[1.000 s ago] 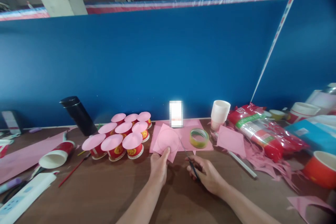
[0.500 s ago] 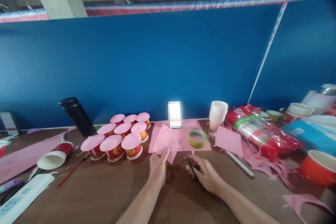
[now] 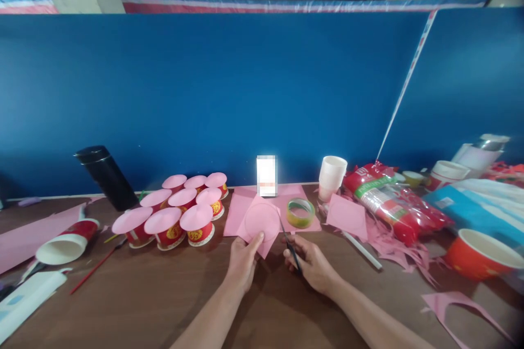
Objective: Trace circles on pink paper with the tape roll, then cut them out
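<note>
Between thumb and fingers, my left hand (image 3: 244,262) pinches a piece of pink paper (image 3: 262,221) with a circle drawn on it. My right hand (image 3: 309,263) is closed around a pair of scissors (image 3: 293,253) with dark handles. The blades point up and away, close to the right edge of the paper; whether they touch it I cannot tell. Behind the held piece lie larger pink sheets (image 3: 237,212), with a roll of tape (image 3: 301,213) on their right side. Several red paper cups (image 3: 200,233) topped with pink paper discs stand left of my left hand.
A black flask (image 3: 107,177) leans at the back left, near a cup lying on its side (image 3: 67,242). To the right are stacked white cups (image 3: 332,174), a red plastic package (image 3: 393,202), pink paper scraps (image 3: 399,248), a white stick (image 3: 362,251) and an orange-red bowl (image 3: 483,253).
The whole view has shifted slightly, so objects appear farther left. Both hands keep their grips on the paper and the scissors, with little movement relative to each other.
</note>
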{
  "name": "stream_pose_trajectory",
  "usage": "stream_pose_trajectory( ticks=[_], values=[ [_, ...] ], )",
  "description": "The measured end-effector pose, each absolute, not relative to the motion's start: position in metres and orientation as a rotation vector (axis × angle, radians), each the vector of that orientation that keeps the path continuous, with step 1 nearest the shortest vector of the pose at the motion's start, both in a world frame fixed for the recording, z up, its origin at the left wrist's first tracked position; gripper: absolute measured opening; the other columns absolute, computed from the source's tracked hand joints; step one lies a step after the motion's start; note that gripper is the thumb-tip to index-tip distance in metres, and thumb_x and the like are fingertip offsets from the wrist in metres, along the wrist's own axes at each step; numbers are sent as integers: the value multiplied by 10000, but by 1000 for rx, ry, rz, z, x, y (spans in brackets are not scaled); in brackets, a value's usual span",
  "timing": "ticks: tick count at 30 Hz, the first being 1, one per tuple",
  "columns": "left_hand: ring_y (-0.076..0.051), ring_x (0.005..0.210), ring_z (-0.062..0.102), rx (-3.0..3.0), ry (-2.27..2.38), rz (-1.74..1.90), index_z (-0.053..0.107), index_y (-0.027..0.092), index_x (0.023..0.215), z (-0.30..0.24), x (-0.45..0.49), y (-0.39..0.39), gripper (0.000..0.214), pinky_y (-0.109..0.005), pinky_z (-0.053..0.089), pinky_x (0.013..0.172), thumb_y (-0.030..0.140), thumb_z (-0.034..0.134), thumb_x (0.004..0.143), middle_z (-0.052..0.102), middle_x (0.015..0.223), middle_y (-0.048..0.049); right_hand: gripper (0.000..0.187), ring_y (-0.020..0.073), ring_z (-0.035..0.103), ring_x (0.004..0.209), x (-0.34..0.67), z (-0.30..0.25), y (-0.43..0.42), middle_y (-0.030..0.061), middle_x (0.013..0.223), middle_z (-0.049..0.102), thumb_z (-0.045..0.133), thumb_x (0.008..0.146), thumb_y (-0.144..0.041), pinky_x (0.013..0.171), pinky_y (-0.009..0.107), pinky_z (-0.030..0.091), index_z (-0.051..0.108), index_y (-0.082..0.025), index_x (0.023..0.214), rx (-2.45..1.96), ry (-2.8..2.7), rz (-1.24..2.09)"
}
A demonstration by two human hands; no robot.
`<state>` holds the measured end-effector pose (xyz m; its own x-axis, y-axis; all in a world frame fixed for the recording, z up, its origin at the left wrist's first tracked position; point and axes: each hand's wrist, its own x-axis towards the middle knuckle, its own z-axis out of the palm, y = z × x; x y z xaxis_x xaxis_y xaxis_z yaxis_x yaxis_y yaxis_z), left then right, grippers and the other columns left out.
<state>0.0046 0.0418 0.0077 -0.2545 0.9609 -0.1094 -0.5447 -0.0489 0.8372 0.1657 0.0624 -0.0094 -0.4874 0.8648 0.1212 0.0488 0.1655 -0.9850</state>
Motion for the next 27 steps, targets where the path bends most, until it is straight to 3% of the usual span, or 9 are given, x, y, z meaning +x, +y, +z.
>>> stream_pose_trajectory(
  ticks=[8, 21, 27],
  values=[
    [-231, 707, 659, 680, 978, 1548, 631, 61, 995, 5, 5, 40, 443, -331, 510, 662, 282, 733, 625, 704, 778, -115, 305, 123, 511, 587, 167, -8, 64, -13, 655, 528, 541, 814, -408, 539, 238, 440, 548, -156, 985, -856, -1686, 1386],
    [-236, 670, 654, 676, 930, 1448, 664, 70, 917, 4, 3, 37, 469, -325, 508, 628, 285, 791, 521, 698, 711, -101, 333, 116, 515, 588, 167, -7, 65, -13, 666, 523, 570, 789, -445, 529, 229, 442, 532, -162, 961, -851, -1604, 1441],
    [-229, 672, 651, 722, 924, 1455, 659, 70, 921, 7, 4, 37, 423, -325, 504, 627, 322, 751, 595, 700, 741, -112, 325, 112, 512, 603, 167, -6, 65, -11, 689, 527, 571, 795, -435, 553, 227, 441, 535, -158, 961, -821, -1606, 1439]
  ],
)
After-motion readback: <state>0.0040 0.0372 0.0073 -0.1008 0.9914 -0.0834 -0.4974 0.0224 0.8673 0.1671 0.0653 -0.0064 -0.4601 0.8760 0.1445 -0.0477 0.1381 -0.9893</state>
